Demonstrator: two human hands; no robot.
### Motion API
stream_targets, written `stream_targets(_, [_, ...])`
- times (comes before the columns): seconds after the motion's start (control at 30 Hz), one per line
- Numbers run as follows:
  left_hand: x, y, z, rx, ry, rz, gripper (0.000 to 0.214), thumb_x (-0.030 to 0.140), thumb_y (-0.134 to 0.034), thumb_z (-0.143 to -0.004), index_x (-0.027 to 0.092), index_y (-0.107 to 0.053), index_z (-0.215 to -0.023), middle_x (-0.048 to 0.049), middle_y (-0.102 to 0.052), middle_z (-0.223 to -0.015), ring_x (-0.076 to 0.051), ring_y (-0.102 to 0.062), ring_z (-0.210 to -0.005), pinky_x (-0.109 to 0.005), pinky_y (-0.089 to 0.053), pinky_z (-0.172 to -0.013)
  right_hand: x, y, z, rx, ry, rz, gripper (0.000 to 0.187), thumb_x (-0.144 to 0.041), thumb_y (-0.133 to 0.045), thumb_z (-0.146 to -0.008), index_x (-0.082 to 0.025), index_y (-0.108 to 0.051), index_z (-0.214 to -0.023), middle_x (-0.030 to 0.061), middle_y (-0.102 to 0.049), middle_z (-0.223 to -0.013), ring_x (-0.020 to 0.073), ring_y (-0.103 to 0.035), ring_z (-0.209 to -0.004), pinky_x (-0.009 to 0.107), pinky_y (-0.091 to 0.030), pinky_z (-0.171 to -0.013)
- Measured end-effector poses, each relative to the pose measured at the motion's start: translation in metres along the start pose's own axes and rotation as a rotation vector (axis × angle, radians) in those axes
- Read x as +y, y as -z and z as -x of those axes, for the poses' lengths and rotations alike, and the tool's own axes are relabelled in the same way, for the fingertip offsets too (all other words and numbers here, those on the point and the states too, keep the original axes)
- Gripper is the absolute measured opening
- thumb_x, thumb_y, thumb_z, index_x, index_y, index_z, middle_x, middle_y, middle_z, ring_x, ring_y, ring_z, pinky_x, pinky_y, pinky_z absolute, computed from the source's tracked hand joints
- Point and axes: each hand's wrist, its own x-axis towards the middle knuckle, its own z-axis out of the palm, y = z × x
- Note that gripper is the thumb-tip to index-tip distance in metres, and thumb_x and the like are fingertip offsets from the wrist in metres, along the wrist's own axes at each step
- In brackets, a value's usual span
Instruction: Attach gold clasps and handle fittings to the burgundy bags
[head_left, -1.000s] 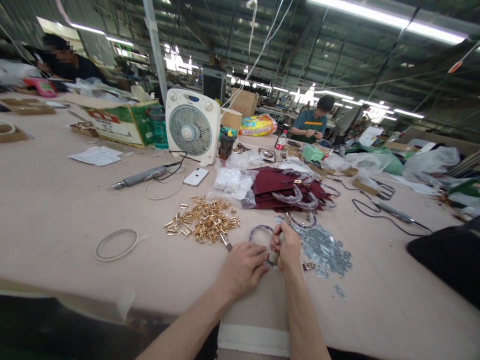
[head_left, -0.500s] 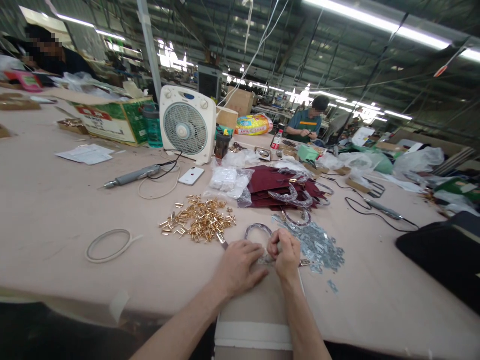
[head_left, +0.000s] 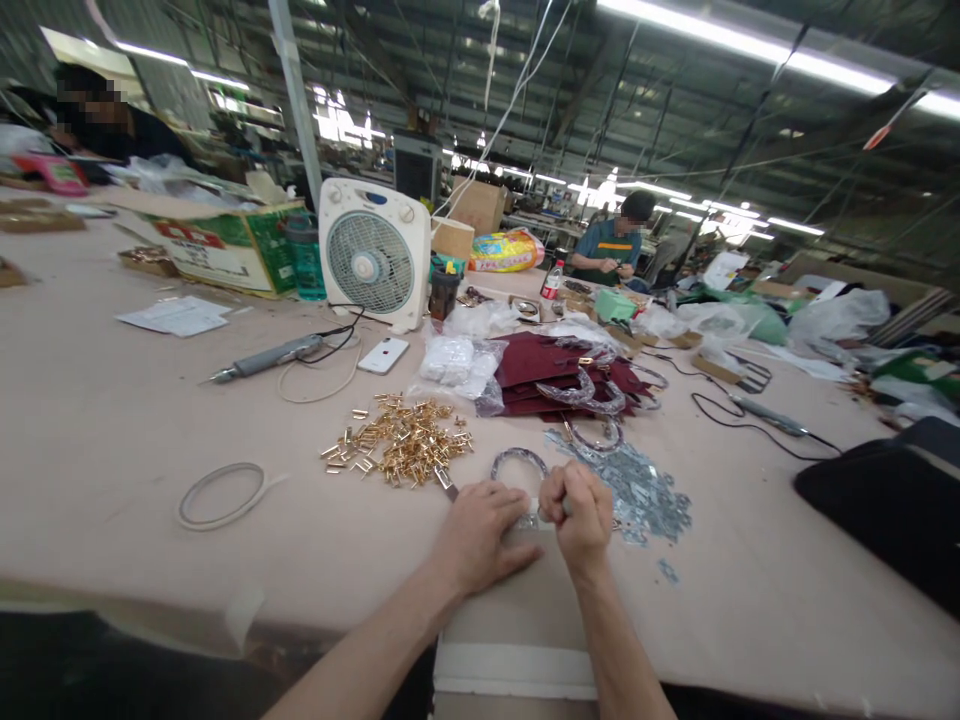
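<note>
My left hand (head_left: 484,535) lies flat, fingers stretched, on a beige-grey panel (head_left: 517,625) at the table's front edge. Beside it, my right hand (head_left: 581,515) is closed in a fist over the panel's right side. A bit of something pale shows at the fist, but its kind is hidden. Just beyond the fingers curves a dark bag handle (head_left: 520,453) in clear plastic wrap. A small strap with a gold buckle (head_left: 444,480) sticks out left of my left hand. Gold metal fittings (head_left: 405,440) are heaped to the left, and flat silver plates (head_left: 645,495) lie scattered to the right.
Burgundy bag pieces (head_left: 540,375) are stacked behind the hands. A phone (head_left: 383,355), a box fan (head_left: 375,255), a grey electric screwdriver (head_left: 270,357) and a tape roll (head_left: 221,496) are leftward. A black bag (head_left: 885,510) stands at right. Two people work farther back.
My right fist has shifted slightly right and covers more of the buckle end there. My left hand stays on the panel. The view has moved a little.
</note>
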Motion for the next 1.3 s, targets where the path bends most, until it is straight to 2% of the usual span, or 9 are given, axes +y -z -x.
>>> stream_targets(0.1, [0.001, 0.0, 0.0, -0.001, -0.001, -0.001, 0.042, 0.046, -0.082, -0.081, 0.03, -0.07, -0.119, -0.0003, -0.073, -0.128, -0.026, -0.061, -0.115, -0.042, -0.048, -0.098, -0.003, -0.002, 0.002, 0.008, 0.074, -0.051, 0.04, -0.041, -0.049, -0.101, -0.024, -0.048, -0.064, -0.0063, -0.039, -0.05, 0.0117, -0.035, -0.043, 0.028, -0.029, -0.046])
stream_targets(0.2, [0.001, -0.001, 0.0, 0.009, 0.007, -0.004, 0.038, 0.046, -0.079, -0.084, 0.032, -0.071, -0.118, 0.0014, -0.074, -0.125, -0.025, -0.062, -0.115, -0.042, -0.046, -0.101, 0.008, -0.001, 0.003, -0.024, -0.015, 0.01, 0.041, -0.04, -0.049, -0.101, -0.023, -0.049, -0.063, -0.0056, -0.041, -0.05, 0.0118, -0.036, -0.044, 0.028, -0.028, -0.046])
stream_targets(0.3, [0.001, -0.002, 0.0, 0.007, 0.01, -0.015, 0.045, 0.048, -0.083, -0.08, 0.032, -0.07, -0.12, 0.0004, -0.074, -0.123, -0.026, -0.062, -0.114, -0.042, -0.046, -0.101, 0.018, 0.002, 0.006, 0.03, -0.057, -0.06, 0.038, -0.04, -0.047, -0.101, -0.023, -0.05, -0.067, -0.0068, -0.04, -0.049, 0.0112, -0.032, -0.041, 0.027, -0.024, -0.043])
stream_targets(0.53, [0.002, -0.001, 0.001, 0.013, 0.019, 0.008, 0.041, 0.045, -0.081, -0.081, 0.029, -0.071, -0.117, -0.0009, -0.076, -0.119, -0.025, -0.063, -0.112, -0.041, -0.047, -0.097, 0.011, -0.01, 0.028, 0.155, 0.118, -0.222, 0.035, -0.034, -0.047, -0.101, -0.023, -0.051, -0.068, -0.0067, -0.038, -0.05, 0.0118, -0.034, -0.043, 0.027, -0.031, -0.047])
stream_targets(0.67, [0.001, 0.0, 0.001, 0.003, 0.025, 0.014, 0.041, 0.04, -0.081, -0.08, 0.029, -0.071, -0.119, -0.0015, -0.075, -0.123, -0.026, -0.063, -0.112, -0.042, -0.046, -0.098, 0.014, -0.022, 0.035, 0.227, 0.12, -0.142, 0.034, -0.035, -0.048, -0.102, -0.023, -0.052, -0.07, -0.0062, -0.041, -0.051, 0.0124, -0.037, -0.043, 0.027, -0.031, -0.047])
stream_targets(0.8, [0.001, 0.0, 0.0, -0.024, 0.025, 0.032, 0.035, 0.039, -0.081, -0.08, 0.028, -0.072, -0.112, -0.002, -0.075, -0.12, -0.027, -0.062, -0.111, -0.041, -0.046, -0.096, 0.02, -0.029, 0.038, 0.273, 0.155, -0.069, 0.034, -0.033, -0.047, -0.104, -0.022, -0.054, -0.072, -0.0058, -0.044, -0.053, 0.0125, -0.039, -0.045, 0.028, -0.032, -0.049])
stream_targets(1.0, [0.002, 0.0, 0.0, -0.014, 0.033, 0.032, 0.024, 0.029, -0.077, -0.083, 0.027, -0.069, -0.106, 0.0002, -0.074, -0.117, -0.024, -0.061, -0.11, -0.039, -0.045, -0.095, 0.028, -0.034, 0.041, 0.257, 0.238, 0.15, 0.038, -0.034, -0.045, -0.105, -0.023, -0.05, -0.069, -0.0057, -0.043, -0.054, 0.0135, -0.041, -0.047, 0.03, -0.034, -0.051])
stream_targets(1.2, [0.0, -0.004, 0.0, -0.021, 0.022, -0.013, 0.02, 0.028, -0.068, -0.09, 0.026, -0.069, -0.11, -0.0049, -0.074, -0.11, -0.026, -0.061, -0.111, -0.043, -0.046, -0.095, 0.034, -0.037, 0.031, 0.264, 0.162, 0.491, 0.039, -0.038, -0.047, -0.104, -0.024, -0.048, -0.068, -0.0045, -0.046, -0.056, 0.0145, -0.044, -0.051, 0.03, -0.033, -0.053])
stream_targets(1.3, [-0.002, -0.006, 0.001, -0.008, 0.032, -0.026, 0.022, 0.027, -0.069, -0.087, 0.024, -0.07, -0.109, -0.0079, -0.073, -0.109, -0.028, -0.062, -0.112, -0.043, -0.046, -0.098, 0.029, -0.042, 0.023, 0.247, 0.155, 0.599, 0.039, -0.039, -0.049, -0.102, -0.024, -0.047, -0.066, -0.0043, -0.045, -0.057, 0.0145, -0.044, -0.054, 0.029, -0.034, -0.056])
